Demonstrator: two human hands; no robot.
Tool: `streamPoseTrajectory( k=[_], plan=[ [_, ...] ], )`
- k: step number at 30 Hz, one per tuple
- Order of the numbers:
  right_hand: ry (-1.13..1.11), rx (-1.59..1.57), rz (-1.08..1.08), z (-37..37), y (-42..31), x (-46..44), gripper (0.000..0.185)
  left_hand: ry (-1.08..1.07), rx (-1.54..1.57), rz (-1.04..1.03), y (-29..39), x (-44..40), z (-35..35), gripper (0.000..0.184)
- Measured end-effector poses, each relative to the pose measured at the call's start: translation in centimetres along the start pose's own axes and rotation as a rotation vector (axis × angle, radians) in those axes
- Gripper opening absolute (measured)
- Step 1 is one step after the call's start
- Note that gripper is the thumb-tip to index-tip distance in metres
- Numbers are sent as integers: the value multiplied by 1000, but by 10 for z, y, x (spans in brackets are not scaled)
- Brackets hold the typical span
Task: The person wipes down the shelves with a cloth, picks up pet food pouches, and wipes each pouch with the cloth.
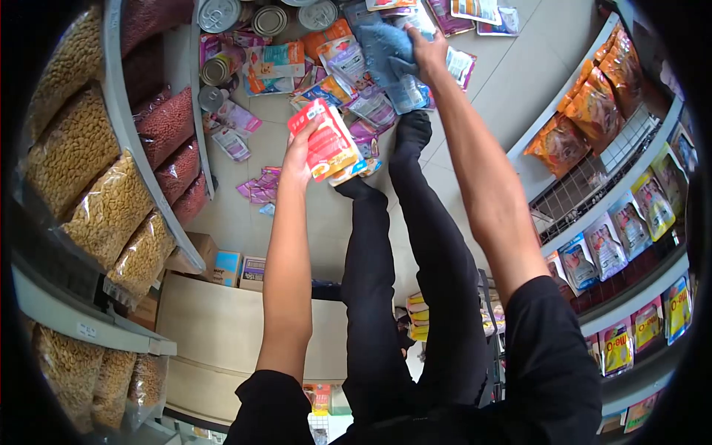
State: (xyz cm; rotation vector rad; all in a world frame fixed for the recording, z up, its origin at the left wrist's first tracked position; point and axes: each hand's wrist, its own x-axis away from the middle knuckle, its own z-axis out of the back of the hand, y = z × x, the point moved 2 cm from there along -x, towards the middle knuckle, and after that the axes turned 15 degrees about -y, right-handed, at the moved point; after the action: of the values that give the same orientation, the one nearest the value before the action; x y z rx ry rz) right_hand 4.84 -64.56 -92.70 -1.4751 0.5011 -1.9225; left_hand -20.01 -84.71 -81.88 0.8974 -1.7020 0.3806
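My left hand (pixel 297 153) grips a red and white food pouch (pixel 331 147) with a picture of food on it. Behind that pouch the edge of at least one more packet shows. My right hand (pixel 428 55) is closed on a blue cloth (pixel 387 50), which hangs over pouches on the floor. Around both hands lie many loose pouches in purple, orange and white, such as a teal and orange pouch (pixel 273 67) and a purple pouch (pixel 373 108). Several tin cans (pixel 270 21) stand beyond them at the upper left.
My outstretched legs (pixel 369 259) rest on the tiled floor (pixel 311 222). Shelves with clear bags of kibble (pixel 111 208) line the left. At right, a rack holds orange bags (pixel 593 104) and rows of hanging pouches (pixel 604 241). Small boxes (pixel 226 267) stand at lower left.
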Motion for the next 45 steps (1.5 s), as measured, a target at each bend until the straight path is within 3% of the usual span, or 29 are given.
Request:
streamPoseTrajectory(
  k=[3,5,7,11,15,17,18,20,22,25,28,30,35,41,45],
  plan=[
    [52,398,219,-12,-11,33,68,18,8,-6,-7,24,4,38],
    [-60,467,184,-28,-33,78,57,74,21,23,-14,34,9,38],
    [-91,477,383,-48,-43,116,52,64,23,31,-20,38,7,37],
    [-128,649,346,-88,-23,155,62,92,25,66,-29,49,9,36],
    [-436,828,455,-106,17,159,65,73,18,69,-32,53,0,35],
    [-489,645,241,-96,29,143,65,46,45,75,-37,46,7,35],
    [-496,644,241,-91,28,138,65,19,74,81,-41,41,13,36],
    [-172,533,167,-71,17,127,64,-34,132,97,-49,41,23,37],
    [-405,660,27,-64,15,112,56,-54,147,129,-52,47,24,39],
    [-417,775,62,-67,18,91,58,-107,196,211,-52,59,25,43],
    [-426,818,116,-61,27,64,54,-99,265,160,-44,68,17,46],
    [-573,886,304,-63,46,43,48,-102,335,115,-40,71,13,49],
    [-650,754,427,-50,36,55,50,-131,344,58,-36,47,43,51],
    [-400,877,230,-72,24,90,41,-245,294,106,-31,35,51,51],
    [-212,556,551,-61,32,110,36,-339,298,37,-22,49,17,55]
  ],
)
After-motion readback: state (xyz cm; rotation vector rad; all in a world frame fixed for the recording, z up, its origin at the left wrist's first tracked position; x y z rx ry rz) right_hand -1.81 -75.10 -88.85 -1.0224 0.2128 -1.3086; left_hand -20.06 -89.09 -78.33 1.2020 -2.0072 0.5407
